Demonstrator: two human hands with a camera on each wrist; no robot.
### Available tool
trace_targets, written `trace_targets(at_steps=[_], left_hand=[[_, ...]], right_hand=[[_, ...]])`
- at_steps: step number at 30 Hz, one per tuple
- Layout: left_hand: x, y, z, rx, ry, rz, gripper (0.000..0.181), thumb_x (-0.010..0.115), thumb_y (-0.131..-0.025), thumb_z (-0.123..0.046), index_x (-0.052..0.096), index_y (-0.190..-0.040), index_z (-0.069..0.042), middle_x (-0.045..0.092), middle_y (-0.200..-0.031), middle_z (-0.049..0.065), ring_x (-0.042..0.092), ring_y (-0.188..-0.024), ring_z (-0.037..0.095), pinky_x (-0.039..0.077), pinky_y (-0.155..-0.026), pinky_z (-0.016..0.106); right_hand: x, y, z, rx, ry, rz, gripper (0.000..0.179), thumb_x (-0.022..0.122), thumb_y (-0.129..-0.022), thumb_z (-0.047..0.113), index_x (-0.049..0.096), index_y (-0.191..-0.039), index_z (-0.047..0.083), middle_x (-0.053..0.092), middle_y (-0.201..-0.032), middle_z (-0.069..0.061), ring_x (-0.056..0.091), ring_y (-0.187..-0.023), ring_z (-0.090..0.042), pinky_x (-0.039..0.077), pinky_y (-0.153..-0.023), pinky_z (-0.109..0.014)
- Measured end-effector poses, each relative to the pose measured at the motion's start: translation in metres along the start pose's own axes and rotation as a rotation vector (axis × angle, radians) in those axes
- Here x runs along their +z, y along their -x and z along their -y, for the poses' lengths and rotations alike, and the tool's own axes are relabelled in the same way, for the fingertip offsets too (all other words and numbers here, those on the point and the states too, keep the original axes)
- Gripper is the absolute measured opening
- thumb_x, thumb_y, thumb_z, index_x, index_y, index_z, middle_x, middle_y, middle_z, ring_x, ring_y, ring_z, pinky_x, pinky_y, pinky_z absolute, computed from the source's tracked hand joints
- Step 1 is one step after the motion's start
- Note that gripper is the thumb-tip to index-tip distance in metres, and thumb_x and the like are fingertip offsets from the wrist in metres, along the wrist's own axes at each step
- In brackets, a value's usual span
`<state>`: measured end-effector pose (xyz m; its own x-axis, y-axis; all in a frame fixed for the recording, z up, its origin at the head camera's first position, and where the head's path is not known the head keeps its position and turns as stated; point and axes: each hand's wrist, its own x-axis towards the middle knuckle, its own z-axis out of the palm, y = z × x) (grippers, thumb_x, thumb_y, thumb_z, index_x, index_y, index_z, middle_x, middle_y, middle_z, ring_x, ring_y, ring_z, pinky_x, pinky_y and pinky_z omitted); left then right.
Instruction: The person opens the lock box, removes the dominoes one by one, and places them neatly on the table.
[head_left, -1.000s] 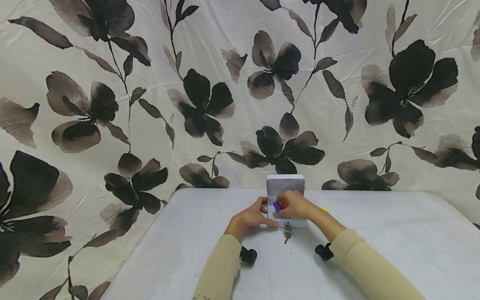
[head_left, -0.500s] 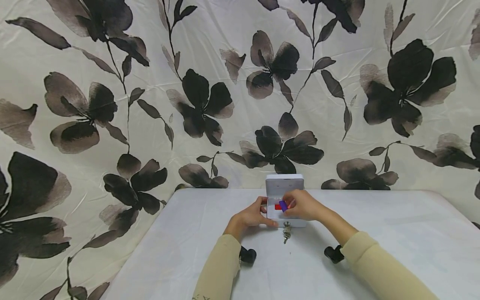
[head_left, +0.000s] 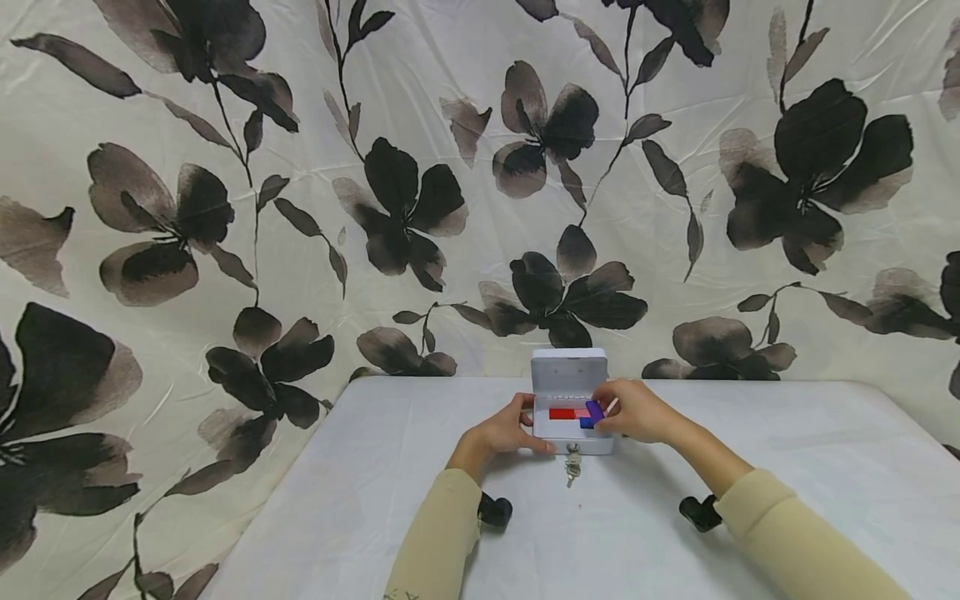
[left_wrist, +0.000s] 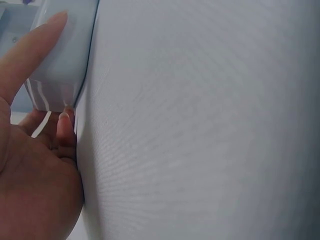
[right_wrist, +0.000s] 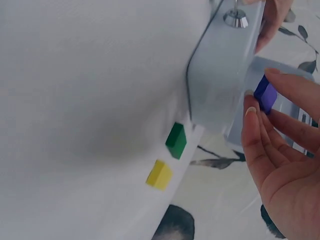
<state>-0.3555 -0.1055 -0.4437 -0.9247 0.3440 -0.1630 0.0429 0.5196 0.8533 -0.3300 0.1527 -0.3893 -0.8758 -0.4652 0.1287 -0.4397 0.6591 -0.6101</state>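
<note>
A small white metal cash box (head_left: 551, 428) stands at the table's far side with its lid (head_left: 570, 372) raised. My left hand (head_left: 504, 431) grips its left front corner, thumb along the front wall and fingers at the side. Between the thumb and fingers of my right hand (head_left: 641, 411) is a purple block (right_wrist: 267, 95), held tilted over the right part of the box. Inside lie a red block (head_left: 561, 413), a pink block (head_left: 581, 412) and a blue block (head_left: 587, 423), the last two partly covered by the purple block and fingers.
Keys (head_left: 573, 468) hang from the lock on the box's front. A green block (right_wrist: 176, 141) and a yellow block (right_wrist: 159, 175) stand on the white table (head_left: 360, 500) beyond the box's right side, hidden in the head view. A floral cloth (head_left: 465, 217) hangs behind.
My right hand has moved rightward across the box with the purple block, uncovering the red, pink and blue blocks inside. The left hand has kept its place on the box.
</note>
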Motion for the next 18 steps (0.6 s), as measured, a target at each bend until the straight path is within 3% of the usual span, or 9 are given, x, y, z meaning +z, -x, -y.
trace_targets(at_steps=[18], left_hand=[[0.0,0.001,0.0,0.001,0.006,-0.003,0.094,0.093,-0.076,-0.021,0.036,-0.151,-0.015,0.052,-0.118,0.008,0.047,-0.117,0.027,0.039,-0.104,0.049]], right_hand=[[-0.019,0.02,-0.034,0.043,0.038,-0.039,0.036,0.082,-0.083,0.006,0.068,-0.113,-0.008,0.067,-0.098,-0.011,0.065,-0.086,-0.022,0.057,-0.075,-0.037]])
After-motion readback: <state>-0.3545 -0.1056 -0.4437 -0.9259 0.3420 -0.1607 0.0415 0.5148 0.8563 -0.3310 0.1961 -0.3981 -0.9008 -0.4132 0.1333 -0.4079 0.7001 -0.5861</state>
